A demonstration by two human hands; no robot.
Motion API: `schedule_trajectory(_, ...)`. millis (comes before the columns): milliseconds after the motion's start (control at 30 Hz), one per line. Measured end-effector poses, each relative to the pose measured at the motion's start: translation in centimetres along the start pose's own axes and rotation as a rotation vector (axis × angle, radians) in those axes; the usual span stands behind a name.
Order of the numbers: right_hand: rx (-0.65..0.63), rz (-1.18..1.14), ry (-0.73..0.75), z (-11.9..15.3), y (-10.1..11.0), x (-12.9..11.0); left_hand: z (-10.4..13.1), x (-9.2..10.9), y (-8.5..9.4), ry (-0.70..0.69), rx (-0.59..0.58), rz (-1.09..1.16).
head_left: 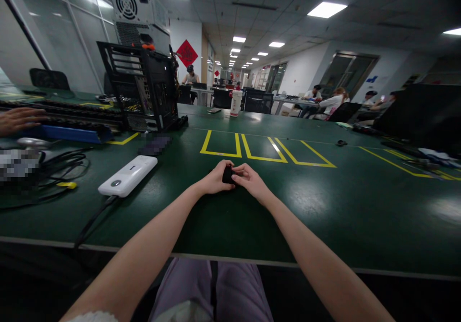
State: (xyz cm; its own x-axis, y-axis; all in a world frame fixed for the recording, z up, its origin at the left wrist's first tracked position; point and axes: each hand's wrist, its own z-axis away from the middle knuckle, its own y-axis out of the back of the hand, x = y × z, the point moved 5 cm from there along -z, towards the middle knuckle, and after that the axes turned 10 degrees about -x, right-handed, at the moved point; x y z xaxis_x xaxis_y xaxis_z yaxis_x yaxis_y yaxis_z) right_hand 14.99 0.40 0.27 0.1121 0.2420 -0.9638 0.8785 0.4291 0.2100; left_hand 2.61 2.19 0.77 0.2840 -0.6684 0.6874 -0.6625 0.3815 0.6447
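My left hand (213,180) and my right hand (249,179) meet above the green table (324,207), just in front of me. Together they hold a small black object (228,174), with fingers of both hands wrapped around it. Most of the object is hidden by my fingers, so I cannot tell what it is. Both forearms stretch out from the near table edge.
A white power bank (127,175) with a black cable lies to the left. Behind it stands an open black computer case (142,87). Another person's hand (19,119) rests at far left. Yellow taped boxes (266,149) and a white bottle (236,102) lie beyond. People sit at far desks.
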Motion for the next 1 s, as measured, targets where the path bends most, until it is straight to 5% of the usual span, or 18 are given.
schedule_trajectory(1000, 0.008, -0.023, -0.036, -0.12, -0.04, 0.32, 0.02, 0.30, 0.13, 0.010, -0.010, 0.018)
